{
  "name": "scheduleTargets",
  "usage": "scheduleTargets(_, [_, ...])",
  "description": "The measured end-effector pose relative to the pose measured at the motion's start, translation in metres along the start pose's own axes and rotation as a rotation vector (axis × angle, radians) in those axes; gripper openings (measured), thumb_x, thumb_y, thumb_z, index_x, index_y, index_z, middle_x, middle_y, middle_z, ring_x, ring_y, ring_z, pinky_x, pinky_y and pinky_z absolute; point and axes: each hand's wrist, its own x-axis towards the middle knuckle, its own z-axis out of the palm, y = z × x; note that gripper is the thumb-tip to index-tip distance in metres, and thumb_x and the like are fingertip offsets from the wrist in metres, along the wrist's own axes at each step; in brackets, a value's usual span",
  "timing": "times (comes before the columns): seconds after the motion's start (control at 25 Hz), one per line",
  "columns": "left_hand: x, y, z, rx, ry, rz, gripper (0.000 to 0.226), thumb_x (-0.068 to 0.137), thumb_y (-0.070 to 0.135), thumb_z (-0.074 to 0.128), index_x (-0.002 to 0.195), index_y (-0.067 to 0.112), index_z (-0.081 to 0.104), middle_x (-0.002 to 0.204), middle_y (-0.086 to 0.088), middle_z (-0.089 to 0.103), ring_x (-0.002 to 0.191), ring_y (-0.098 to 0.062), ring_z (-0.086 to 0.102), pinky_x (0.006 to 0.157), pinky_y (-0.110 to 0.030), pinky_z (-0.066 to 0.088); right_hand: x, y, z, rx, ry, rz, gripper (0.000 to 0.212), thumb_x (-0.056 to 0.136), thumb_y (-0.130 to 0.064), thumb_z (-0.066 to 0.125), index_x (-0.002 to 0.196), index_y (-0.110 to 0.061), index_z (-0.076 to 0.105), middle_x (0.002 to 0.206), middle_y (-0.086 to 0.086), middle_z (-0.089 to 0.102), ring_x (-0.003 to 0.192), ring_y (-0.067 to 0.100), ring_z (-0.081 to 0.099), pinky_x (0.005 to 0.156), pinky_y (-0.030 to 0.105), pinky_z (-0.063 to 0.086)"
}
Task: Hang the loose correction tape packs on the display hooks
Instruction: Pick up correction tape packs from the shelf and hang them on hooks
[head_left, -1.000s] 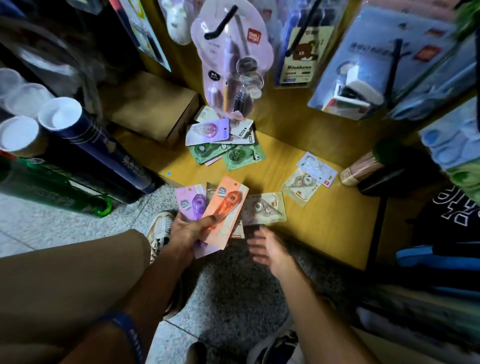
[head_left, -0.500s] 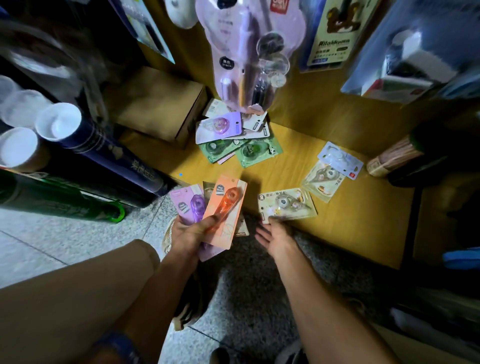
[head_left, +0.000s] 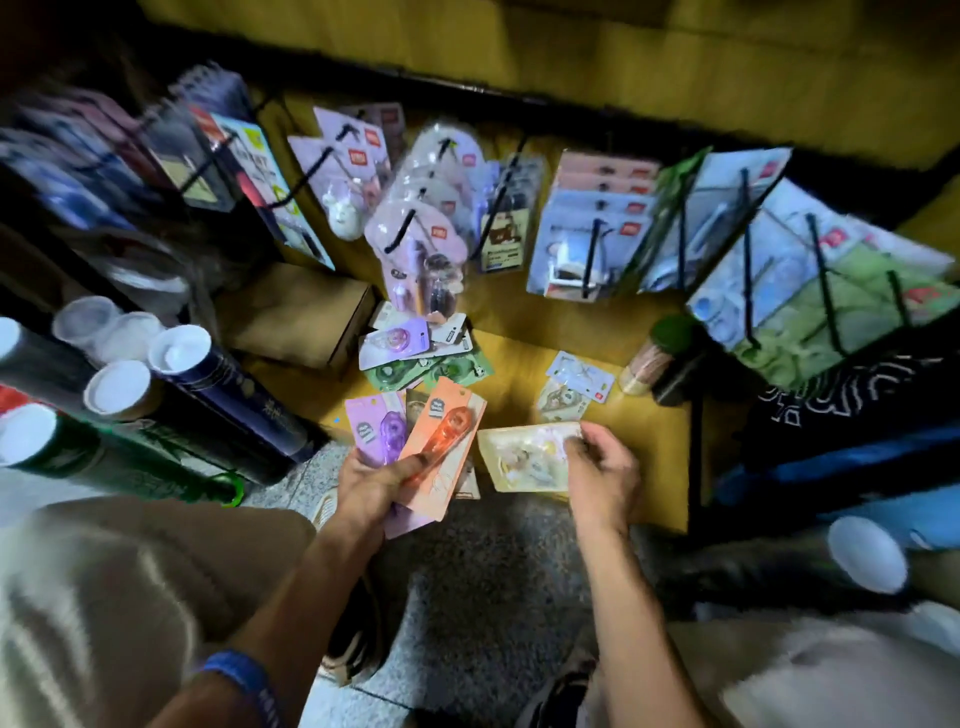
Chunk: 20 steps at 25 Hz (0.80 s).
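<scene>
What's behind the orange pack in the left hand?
Fanned behind the orange pack, the left hand holds a purple pack and the top of a brownish pack. Their lower parts are covered, so any further packs cannot be counted.

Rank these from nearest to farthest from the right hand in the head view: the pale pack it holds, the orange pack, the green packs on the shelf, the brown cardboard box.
1. Pale pack: pinched by the right hand.
2. Orange pack: to its left, gripped in the left hand.
3. Green packs: up and left, lying on the shelf.
4. Brown cardboard box: farthest, far left at the shelf's back.
</scene>
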Motion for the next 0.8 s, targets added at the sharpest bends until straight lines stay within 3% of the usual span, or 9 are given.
scheduleTargets(0.08, [-0.02,0.013,0.005,0.027,-0.032,0.017,0.039,0.072,-0.013,0.074,0.102,0.007,0.061,0.093,-0.018,0.074,0.061,-0.021,0.072,0.056,-0.036,0.06,-0.005,-0.035,-0.027,-0.112,-0.163,-0.224,0.018,0.087,-0.007,0.062,0.1,-0.012,0.074,0.096,-0.002,0.072,0.089,0.011,0.065,0.083,0.022,0.049])
scheduleTargets(0.16, [-0.041,0.027,0.009,0.081,-0.065,0.041,0.035,0.073,-0.013,0.074,0.095,0.011,0.061,0.085,-0.011,0.075,0.057,-0.017,0.071,0.05,-0.03,0.058,-0.011,-0.075,-0.059,-0.206,-0.223,-0.41,0.02,0.089,-0.008,0.059,0.102,-0.014,0.074,0.101,-0.005,0.071,0.091,0.005,0.063,0.083,0.013,0.045])
scheduleTargets(0.24, [-0.061,0.039,0.012,0.096,-0.143,0.048,0.039,0.072,-0.013,0.074,0.105,0.005,0.063,0.09,-0.014,0.076,0.062,-0.019,0.073,0.051,-0.03,0.057,-0.018,-0.116,-0.086,-0.246,-0.3,-0.493,0.025,0.09,-0.006,0.06,0.106,-0.019,0.074,0.102,-0.008,0.07,0.089,0.0,0.061,0.079,0.008,0.043])
scheduleTargets(0.36, [-0.087,0.055,0.024,0.094,-0.266,0.041,0.054,0.069,-0.013,0.076,0.118,0.001,0.059,0.106,-0.023,0.072,0.074,-0.027,0.074,0.058,-0.035,0.059,-0.023,-0.169,-0.104,-0.251,-0.46,-0.476,0.03,0.092,-0.012,0.062,0.114,-0.029,0.071,0.111,-0.011,0.07,0.097,0.006,0.065,0.085,0.022,0.051])
scheduleTargets(0.44, [-0.106,0.065,0.037,0.071,-0.335,0.042,0.053,0.066,-0.013,0.077,0.113,0.004,0.062,0.106,-0.021,0.073,0.077,-0.03,0.073,0.064,-0.04,0.061,-0.023,-0.196,-0.101,-0.302,-0.525,-0.448,0.033,0.09,-0.012,0.065,0.116,-0.032,0.068,0.111,-0.009,0.068,0.099,0.012,0.064,0.086,0.028,0.052])
scheduleTargets(0.52, [-0.125,0.076,0.049,0.023,-0.4,0.047,0.052,0.059,-0.012,0.08,0.104,0.008,0.064,0.103,-0.019,0.074,0.074,-0.029,0.073,0.064,-0.04,0.06,-0.023,-0.217,-0.095,-0.428,-0.581,-0.444,0.035,0.088,-0.01,0.066,0.116,-0.03,0.064,0.101,-0.007,0.063,0.092,0.011,0.061,0.076,0.025,0.049])
scheduleTargets(0.68, [-0.143,0.091,0.057,-0.024,-0.478,0.07,0.067,0.052,-0.007,0.081,0.116,-0.001,0.061,0.101,-0.019,0.074,0.066,-0.025,0.072,0.053,-0.032,0.056,-0.028,-0.244,-0.09,-0.575,-0.531,-0.475,0.031,0.084,-0.008,0.065,0.105,-0.029,0.059,0.1,-0.006,0.064,0.079,0.009,0.059,0.066,0.028,0.046])
scheduleTargets(0.8, [-0.143,0.099,0.053,-0.021,-0.516,0.063,0.067,0.055,-0.007,0.081,0.118,-0.004,0.061,0.103,-0.02,0.074,0.073,-0.028,0.073,0.064,-0.042,0.061,-0.037,-0.256,-0.086,-0.649,-0.471,-0.592,0.026,0.084,-0.009,0.066,0.104,-0.025,0.06,0.097,-0.008,0.061,0.082,0.01,0.059,0.07,0.031,0.048])
